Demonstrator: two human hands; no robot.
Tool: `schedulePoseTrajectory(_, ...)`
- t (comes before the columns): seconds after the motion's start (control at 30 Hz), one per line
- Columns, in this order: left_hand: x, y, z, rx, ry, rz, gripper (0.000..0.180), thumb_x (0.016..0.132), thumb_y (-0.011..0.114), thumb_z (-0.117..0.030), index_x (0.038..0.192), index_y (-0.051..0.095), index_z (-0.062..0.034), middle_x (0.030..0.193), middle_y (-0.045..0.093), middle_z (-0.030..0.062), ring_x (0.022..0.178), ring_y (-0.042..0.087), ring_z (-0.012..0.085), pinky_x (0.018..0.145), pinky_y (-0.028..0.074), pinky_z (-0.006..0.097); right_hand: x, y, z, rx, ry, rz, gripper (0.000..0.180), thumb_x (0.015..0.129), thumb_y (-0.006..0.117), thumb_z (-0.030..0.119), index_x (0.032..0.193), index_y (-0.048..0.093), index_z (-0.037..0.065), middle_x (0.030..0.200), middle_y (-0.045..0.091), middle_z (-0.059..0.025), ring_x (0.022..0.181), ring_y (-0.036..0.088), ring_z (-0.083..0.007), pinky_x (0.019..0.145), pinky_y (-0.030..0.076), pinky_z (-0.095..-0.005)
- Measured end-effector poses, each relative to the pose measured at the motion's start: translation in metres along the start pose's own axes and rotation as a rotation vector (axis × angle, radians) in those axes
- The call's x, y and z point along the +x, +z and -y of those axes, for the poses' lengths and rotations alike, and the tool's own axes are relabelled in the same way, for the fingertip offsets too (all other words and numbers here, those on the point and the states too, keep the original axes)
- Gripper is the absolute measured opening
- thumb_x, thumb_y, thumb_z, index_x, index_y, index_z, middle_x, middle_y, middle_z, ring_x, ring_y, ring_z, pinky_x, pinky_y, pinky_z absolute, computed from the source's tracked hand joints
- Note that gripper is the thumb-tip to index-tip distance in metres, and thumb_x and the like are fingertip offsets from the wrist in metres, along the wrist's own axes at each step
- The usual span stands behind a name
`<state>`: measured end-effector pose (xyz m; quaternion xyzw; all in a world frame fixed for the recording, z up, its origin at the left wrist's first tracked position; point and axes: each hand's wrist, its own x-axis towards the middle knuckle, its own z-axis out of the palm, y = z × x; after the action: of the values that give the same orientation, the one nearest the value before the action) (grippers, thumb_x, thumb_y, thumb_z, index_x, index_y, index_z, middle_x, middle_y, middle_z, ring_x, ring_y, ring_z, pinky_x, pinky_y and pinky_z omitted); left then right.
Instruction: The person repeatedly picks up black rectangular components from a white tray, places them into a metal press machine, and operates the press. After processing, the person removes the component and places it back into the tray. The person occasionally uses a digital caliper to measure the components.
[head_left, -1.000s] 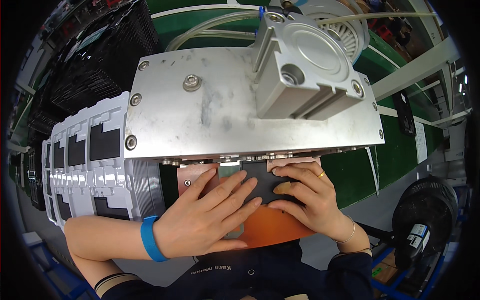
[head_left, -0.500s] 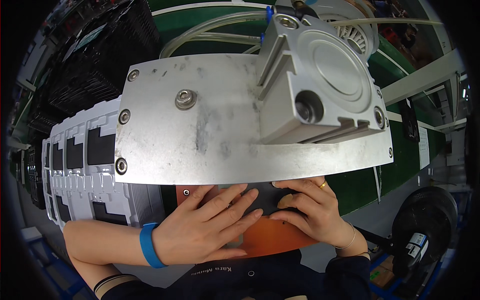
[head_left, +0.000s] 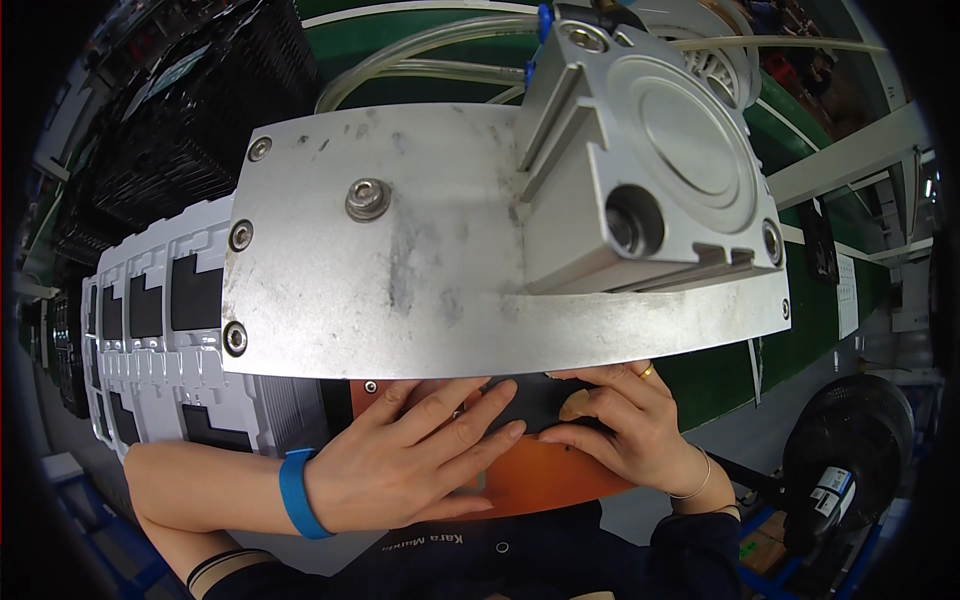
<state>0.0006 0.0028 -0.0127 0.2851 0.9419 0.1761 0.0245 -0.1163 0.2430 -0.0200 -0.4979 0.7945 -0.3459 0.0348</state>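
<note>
Both my hands are below the front edge of a thick silver metal plate (head_left: 450, 330), over an orange board (head_left: 550, 475). My left hand (head_left: 425, 450) lies flat and open, its long fingers spread across a dark grey flat piece (head_left: 522, 403) on the board. My right hand (head_left: 625, 415) is curled at that piece's right side, thumb and fingers closed on its edge. A yellowish patch or cover shows on one right fingertip. The plate hides the far part of the dark piece and the tips of some right fingers.
A silver block-shaped cylinder (head_left: 650, 170) stands on the plate, with clear hoses (head_left: 430, 50) behind it. White trays with dark inserts (head_left: 165, 320) are stacked at the left, black crates (head_left: 190, 110) beyond. A black round object (head_left: 850, 450) stands at the right.
The view has shifted slightly, so the metal plate and cylinder sit a little lower and larger. Both hands keep nearly the same pose over the dark piece.
</note>
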Motion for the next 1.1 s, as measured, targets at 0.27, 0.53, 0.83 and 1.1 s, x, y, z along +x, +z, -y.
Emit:
schedulePoseTrajectory(0.27,0.0,-0.0012,-0.0008,0.007,-0.002,0.011,0.066,0.086,0.064,-0.059,0.136,0.06,-0.0159,0.149,0.047,0.0125,0.14,0.041,0.0325,0.11,0.033,0.051,0.0003,-0.0015,0.0003,-0.005,-0.003,0.017,0.027,0.071,0.085,0.02,0.083,0.064,0.008,0.117,0.068,-0.0085,0.093,0.059,-0.0227,0.078,0.048,-0.0326)
schedulePoseTrajectory(0.53,-0.0003,-0.0006,0.0,0.002,0.008,-0.001,0.067,0.087,0.063,-0.059,0.137,0.059,-0.0149,0.15,0.046,0.0143,0.139,0.042,0.0332,0.107,0.038,0.05,0.0009,-0.0009,0.0003,0.002,-0.003,0.006,0.027,0.071,0.085,0.021,0.081,0.064,0.009,0.115,0.069,-0.009,0.091,0.059,-0.0217,0.077,0.047,-0.0315)
schedulePoseTrajectory(0.83,0.0004,0.0001,0.0016,-0.006,0.021,-0.012,0.068,0.086,0.064,-0.059,0.136,0.059,-0.014,0.148,0.047,0.015,0.135,0.045,0.0334,0.102,0.042,0.05,0.0008,-0.0003,-0.0014,0.005,-0.013,-0.008,0.028,0.07,0.087,0.021,0.081,0.064,0.009,0.111,0.069,-0.0091,0.085,0.059,-0.0229,0.076,0.047,-0.0327)
schedulePoseTrajectory(1.1,0.0007,-0.001,0.0011,-0.021,0.017,-0.008,0.066,0.086,0.065,-0.058,0.136,0.059,-0.014,0.148,0.047,0.0149,0.133,0.046,0.0331,0.102,0.042,0.05,-0.0001,-0.0003,-0.001,-0.001,-0.016,-0.009,0.028,0.07,0.086,0.02,0.081,0.063,0.009,0.11,0.069,-0.0092,0.086,0.059,-0.0236,0.076,0.047,-0.0328)
